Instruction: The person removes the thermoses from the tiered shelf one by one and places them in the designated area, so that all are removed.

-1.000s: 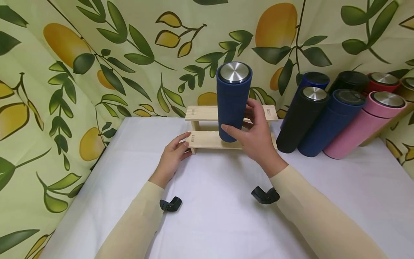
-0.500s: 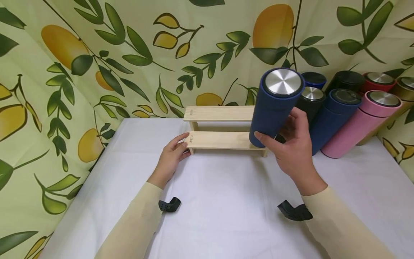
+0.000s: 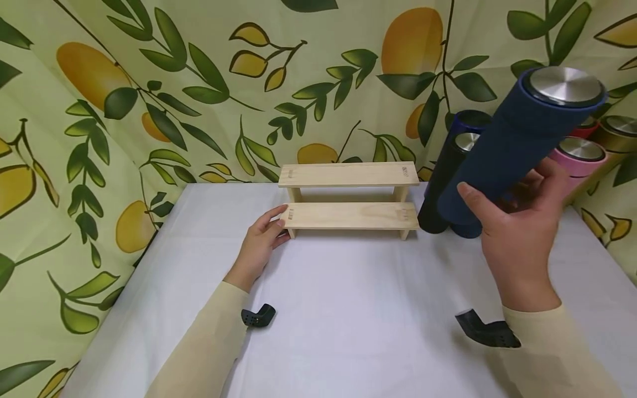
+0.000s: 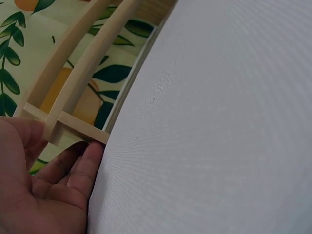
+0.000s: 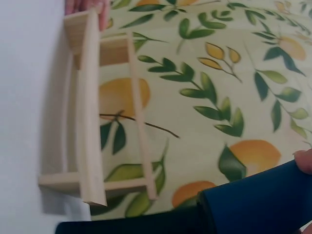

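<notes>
My right hand (image 3: 522, 237) grips a navy blue thermos flask (image 3: 517, 143) with a brushed steel lid top, thumb in front and fingers behind. The flask is held up and leans to the right, in front of the standing flasks. In the right wrist view the same navy flask (image 5: 258, 197) crosses the lower right corner. My left hand (image 3: 259, 243) holds the left end of a two-step wooden rack (image 3: 348, 215). The left wrist view shows that hand (image 4: 53, 180) with its thumb and fingers about the rack's end (image 4: 80, 127). Both steps of the rack are bare.
Right of the rack stand several flasks: a black one (image 3: 440, 188), a dark blue one (image 3: 470, 120), a pink one (image 3: 579, 157), a red one (image 3: 587, 127) and a gold one (image 3: 619, 132), partly hidden. A lemon-patterned cloth (image 3: 278, 110) hangs behind the white table (image 3: 348, 309).
My right hand has carried the navy flask from over the rack to the right and nearer, tilting it more. My left hand stays at the rack's left end.
</notes>
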### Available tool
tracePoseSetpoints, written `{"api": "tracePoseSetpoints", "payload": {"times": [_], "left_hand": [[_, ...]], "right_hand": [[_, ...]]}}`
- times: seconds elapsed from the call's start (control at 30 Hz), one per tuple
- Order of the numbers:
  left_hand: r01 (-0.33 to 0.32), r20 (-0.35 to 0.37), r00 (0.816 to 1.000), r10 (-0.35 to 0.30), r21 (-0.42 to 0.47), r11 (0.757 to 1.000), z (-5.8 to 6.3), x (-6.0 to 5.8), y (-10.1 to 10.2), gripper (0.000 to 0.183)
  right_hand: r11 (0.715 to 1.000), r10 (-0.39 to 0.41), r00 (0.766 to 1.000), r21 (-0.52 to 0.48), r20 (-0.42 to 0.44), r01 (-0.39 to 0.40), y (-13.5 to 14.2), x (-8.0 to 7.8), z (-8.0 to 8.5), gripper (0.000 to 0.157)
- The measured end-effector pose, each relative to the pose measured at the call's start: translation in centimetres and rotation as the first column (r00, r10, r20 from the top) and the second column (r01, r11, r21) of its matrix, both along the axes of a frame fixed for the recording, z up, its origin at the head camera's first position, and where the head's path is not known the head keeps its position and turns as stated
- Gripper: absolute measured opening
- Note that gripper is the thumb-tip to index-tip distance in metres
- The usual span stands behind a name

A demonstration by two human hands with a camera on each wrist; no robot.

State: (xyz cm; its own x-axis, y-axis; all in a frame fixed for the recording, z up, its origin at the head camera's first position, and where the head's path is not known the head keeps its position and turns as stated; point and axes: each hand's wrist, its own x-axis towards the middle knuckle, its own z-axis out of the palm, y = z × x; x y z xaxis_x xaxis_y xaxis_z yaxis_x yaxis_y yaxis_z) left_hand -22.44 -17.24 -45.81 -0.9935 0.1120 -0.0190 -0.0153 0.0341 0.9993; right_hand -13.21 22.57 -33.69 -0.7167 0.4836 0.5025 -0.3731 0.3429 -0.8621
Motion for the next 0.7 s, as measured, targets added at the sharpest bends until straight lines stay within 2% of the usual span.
{"api": "tracePoseSetpoints", "payload": {"times": [0.23,0.37,0.43,0.5,0.63,0.7], "left_hand": [[0.003,0.000,1.000,-0.003,0.005,1.000,0.1,0.0,-0.1,0.044],[-0.002,0.003,1.000,0.002,-0.004,1.000,0.0,0.0,-0.2,0.044],[-0.003,0.004,1.000,0.003,-0.009,1.000,0.0,0.0,-0.2,0.044],[-0.006,0.005,1.000,0.006,-0.013,1.000,0.1,0.0,-0.2,0.044],[-0.009,0.009,1.000,0.010,-0.011,1.000,0.1,0.0,-0.3,0.044],[-0.009,0.011,1.000,0.009,-0.010,1.000,0.2,0.0,-0.3,0.044]], "right_hand": [[0.988,-0.139,0.990,0.063,-0.012,0.139,1.6,0.7,1.3,0.076],[0.971,-0.224,0.975,0.089,-0.005,0.224,2.6,0.9,1.6,0.074],[0.959,-0.276,0.961,0.084,0.030,0.272,3.0,1.0,1.8,0.074],[0.945,-0.325,0.942,0.067,0.079,0.320,3.4,1.1,2.0,0.074],[0.911,-0.408,0.887,0.024,0.217,0.413,4.0,1.4,2.8,0.076],[0.882,-0.458,0.842,0.032,0.283,0.469,4.4,1.6,3.1,0.078]]}}
